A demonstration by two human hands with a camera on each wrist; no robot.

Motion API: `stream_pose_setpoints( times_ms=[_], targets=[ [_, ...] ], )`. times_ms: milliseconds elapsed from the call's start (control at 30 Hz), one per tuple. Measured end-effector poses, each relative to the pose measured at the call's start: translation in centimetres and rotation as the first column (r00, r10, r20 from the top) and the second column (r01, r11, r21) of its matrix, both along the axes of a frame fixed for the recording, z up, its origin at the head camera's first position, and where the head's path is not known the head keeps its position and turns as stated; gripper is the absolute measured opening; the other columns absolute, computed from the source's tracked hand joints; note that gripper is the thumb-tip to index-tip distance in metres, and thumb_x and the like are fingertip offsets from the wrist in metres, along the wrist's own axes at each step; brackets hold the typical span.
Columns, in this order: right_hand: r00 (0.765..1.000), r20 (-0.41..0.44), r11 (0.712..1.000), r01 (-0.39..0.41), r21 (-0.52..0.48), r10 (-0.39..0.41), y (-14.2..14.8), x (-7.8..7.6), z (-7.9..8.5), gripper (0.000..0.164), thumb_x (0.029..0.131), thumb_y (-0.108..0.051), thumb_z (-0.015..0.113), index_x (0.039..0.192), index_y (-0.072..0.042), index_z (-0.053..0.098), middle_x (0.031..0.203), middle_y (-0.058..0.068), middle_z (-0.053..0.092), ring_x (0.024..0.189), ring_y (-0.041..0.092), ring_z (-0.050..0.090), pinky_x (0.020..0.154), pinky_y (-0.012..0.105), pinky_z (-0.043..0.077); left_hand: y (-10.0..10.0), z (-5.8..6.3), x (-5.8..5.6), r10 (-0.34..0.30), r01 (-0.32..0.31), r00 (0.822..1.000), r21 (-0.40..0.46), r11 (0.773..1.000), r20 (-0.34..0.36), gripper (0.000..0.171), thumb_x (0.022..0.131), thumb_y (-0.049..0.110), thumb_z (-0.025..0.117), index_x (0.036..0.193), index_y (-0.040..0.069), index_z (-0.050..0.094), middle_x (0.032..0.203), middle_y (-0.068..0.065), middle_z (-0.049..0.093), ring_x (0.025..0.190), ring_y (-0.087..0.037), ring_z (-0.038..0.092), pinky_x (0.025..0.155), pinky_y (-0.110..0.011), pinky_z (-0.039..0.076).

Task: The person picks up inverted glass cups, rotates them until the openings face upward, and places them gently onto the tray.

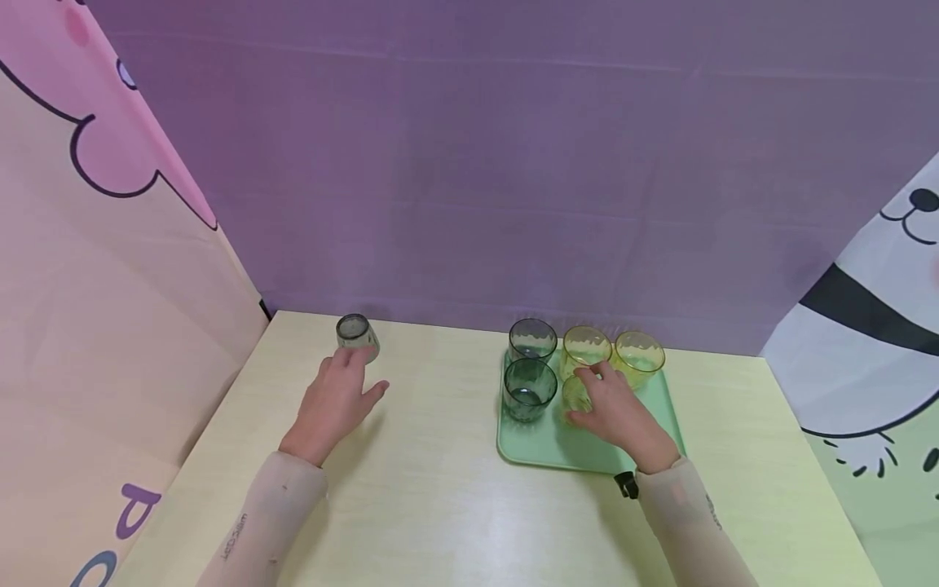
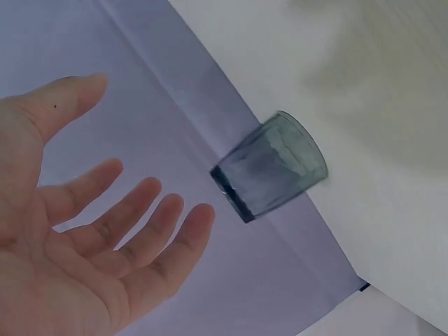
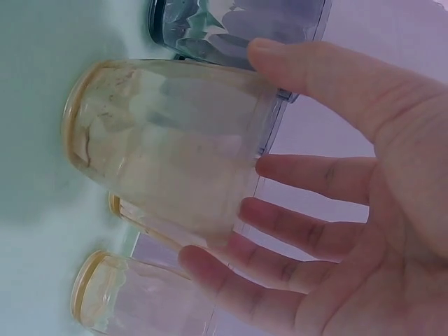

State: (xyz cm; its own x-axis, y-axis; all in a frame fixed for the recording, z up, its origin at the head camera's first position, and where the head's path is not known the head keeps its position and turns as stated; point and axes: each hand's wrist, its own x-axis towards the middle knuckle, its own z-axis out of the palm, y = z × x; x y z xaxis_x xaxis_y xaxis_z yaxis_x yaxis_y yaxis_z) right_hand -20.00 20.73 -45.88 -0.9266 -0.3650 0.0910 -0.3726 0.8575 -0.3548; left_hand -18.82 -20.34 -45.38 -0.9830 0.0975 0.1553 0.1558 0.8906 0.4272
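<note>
My left hand [image 1: 335, 399], fingers spread and holding nothing, is just in front of a grey drinking glass [image 1: 355, 333]. In the left wrist view that glass [image 2: 273, 168] stands upside down, its thick dark base toward my fingertips. My right hand [image 1: 616, 414] is over the green tray [image 1: 543, 452], loosely around the rim of a yellow glass [image 3: 168, 140]. Its thumb [image 3: 301, 63] lies at one side of the rim and the fingers at the other. The yellow glass stands upright on the tray, partly hidden by the hand in the head view.
Two dark grey glasses [image 1: 530, 391] stand upright at the tray's left side, one behind the other. Two more yellow glasses [image 1: 640, 359] are along its back edge. A purple backdrop [image 1: 469, 204] rises behind the pale table [image 1: 425, 489], with printed cloth panels on both sides.
</note>
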Motion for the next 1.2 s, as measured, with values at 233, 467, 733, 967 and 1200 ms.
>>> stream_pose_setpoints(
  times_ms=[233,467,733,967,1200],
  targets=[
    [1.000,0.012,0.999,0.004,-0.038,-0.004,0.4,0.2,0.0,0.067,0.083,-0.022,0.084,0.135,0.007,0.053,0.129,0.030,0.049,0.114,0.049,0.049,0.089,0.058,0.050,-1.4,-0.2,-2.2,0.007,-0.006,1.000,-0.008,1.000,0.005,0.058,0.094,0.021,0.070,0.140,-0.003,0.044,0.135,-0.033,0.045,0.118,-0.053,0.045,0.082,-0.066,0.048],
    [0.999,-0.035,0.999,0.006,-0.036,-0.007,0.9,1.1,0.4,0.069,0.084,-0.020,0.083,0.139,0.005,0.050,0.128,0.031,0.050,0.113,0.046,0.052,0.089,0.057,0.050,-2.4,-0.2,-4.5,0.033,-0.033,0.999,0.001,0.999,0.041,0.058,0.093,0.021,0.067,0.141,-0.002,0.043,0.135,-0.033,0.042,0.117,-0.054,0.043,0.078,-0.067,0.048],
    [0.990,-0.144,0.999,-0.008,-0.045,0.001,0.9,2.7,0.9,0.065,0.085,-0.018,0.082,0.138,0.004,0.052,0.122,0.026,0.055,0.106,0.041,0.056,0.084,0.052,0.053,-3.5,-0.4,-7.1,0.041,-0.041,0.990,-0.005,0.999,0.134,0.069,0.096,0.023,0.065,0.150,-0.002,0.031,0.145,-0.035,0.029,0.126,-0.056,0.034,0.086,-0.068,0.045],
    [0.977,-0.212,0.996,0.015,-0.088,-0.034,1.0,4.5,1.1,0.061,0.084,-0.020,0.082,0.135,0.002,0.055,0.123,0.024,0.056,0.108,0.040,0.057,0.084,0.052,0.053,-3.2,-0.9,-9.5,0.044,-0.042,0.977,-0.011,0.999,0.208,0.072,0.099,0.027,0.062,0.154,-0.004,0.026,0.149,-0.037,0.024,0.130,-0.059,0.030,0.091,-0.068,0.044],
    [0.964,-0.263,0.992,0.014,-0.127,-0.047,1.0,5.1,0.7,0.062,0.082,-0.021,0.084,0.134,0.000,0.057,0.123,0.020,0.057,0.108,0.037,0.057,0.085,0.050,0.053,-3.6,-1.4,-10.7,0.065,-0.062,0.957,-0.020,0.998,0.281,0.075,0.098,0.029,0.061,0.154,-0.006,0.025,0.151,-0.038,0.019,0.132,-0.060,0.027,0.095,-0.070,0.040]
  ],
)
